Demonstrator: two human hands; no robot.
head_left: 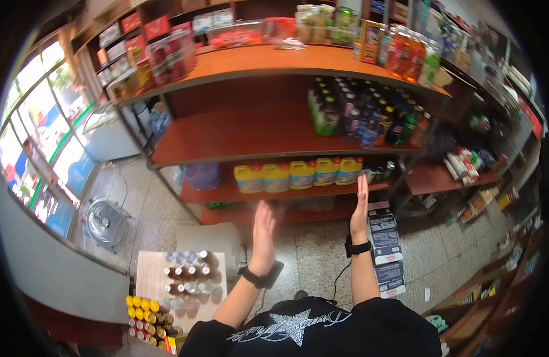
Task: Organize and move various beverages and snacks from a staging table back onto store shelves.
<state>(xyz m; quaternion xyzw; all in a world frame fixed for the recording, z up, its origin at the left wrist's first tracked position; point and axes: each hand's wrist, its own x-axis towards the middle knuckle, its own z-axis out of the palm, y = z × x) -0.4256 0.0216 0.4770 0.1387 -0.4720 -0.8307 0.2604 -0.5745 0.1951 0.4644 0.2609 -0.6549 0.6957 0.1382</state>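
Both arms reach forward, with the palms facing each other and a wide gap between them. My left hand has its fingers stretched out and holds nothing; a dark band circles its wrist. My right hand is also flat, fingers straight up, with a black band at the wrist. Beyond them, several yellow jugs with red caps stand in a row on a low shelf. The right hand appears just below the rightmost jug, apparently not touching it. Left of my left hand, small bottles stand on a light wooden table.
A shelf spans the front, with many drink bottles at its right. Stacked boxes lie on the floor beside my right arm. Yellow-topped cans stand at the lower left. A floor fan stands near the glass door.
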